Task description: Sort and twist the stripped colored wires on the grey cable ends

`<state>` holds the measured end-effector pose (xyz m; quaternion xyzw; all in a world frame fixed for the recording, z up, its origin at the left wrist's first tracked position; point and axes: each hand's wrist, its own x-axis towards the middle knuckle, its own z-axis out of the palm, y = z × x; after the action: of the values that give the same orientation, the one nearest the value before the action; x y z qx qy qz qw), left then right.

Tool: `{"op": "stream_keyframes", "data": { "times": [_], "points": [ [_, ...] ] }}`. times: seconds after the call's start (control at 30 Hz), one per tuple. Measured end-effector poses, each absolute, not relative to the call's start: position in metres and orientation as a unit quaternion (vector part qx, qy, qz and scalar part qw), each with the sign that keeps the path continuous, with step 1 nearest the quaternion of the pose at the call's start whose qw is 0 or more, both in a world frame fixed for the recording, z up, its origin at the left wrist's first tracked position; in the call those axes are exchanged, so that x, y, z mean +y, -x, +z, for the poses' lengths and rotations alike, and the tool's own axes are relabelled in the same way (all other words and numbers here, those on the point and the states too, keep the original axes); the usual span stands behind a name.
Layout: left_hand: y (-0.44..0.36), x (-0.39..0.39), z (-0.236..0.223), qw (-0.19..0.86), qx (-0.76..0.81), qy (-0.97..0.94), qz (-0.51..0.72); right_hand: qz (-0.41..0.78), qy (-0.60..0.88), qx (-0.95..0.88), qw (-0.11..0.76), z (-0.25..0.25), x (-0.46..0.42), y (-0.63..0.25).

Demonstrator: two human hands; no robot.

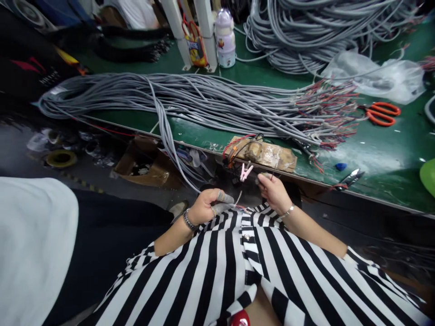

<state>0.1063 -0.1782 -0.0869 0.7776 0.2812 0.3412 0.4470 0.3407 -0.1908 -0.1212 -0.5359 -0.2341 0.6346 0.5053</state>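
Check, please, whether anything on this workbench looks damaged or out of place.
Several grey cables droop over the front edge of the green table, while the others lie on it. The cardboard at that edge looks rough and patched, perhaps with tape.

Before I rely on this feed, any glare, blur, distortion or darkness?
All in the head view: striped shirt stretched toward the lower corners; floor at far left blurred; pale glare on the plastic bag; dim beneath the table; thin wires by the left hand too soft to separate.
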Motion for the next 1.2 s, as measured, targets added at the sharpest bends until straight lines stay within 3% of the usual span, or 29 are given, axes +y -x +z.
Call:
{"op": "stream_keyframes", "data": {
  "times": [0.3, 0.8, 1.2],
  "points": [
    [-0.130, -0.163, -0.095, 0.450, 0.379, -0.681, 0.436, 0.733, 0.411, -0.284, 0.462, -0.102, -0.162, -0.328],
    [-0.137, -0.159, -0.103, 0.428, 0.372, -0.713, 0.411, 0.712, 0.406, -0.213, 0.532, -0.112, -0.159, -0.307],
    [-0.115, -0.184, -0.099, 0.393, 0.377, -0.745, 0.385, 0.746, 0.399, -0.233, 0.480, -0.121, -0.183, -0.322]
  ]
}}
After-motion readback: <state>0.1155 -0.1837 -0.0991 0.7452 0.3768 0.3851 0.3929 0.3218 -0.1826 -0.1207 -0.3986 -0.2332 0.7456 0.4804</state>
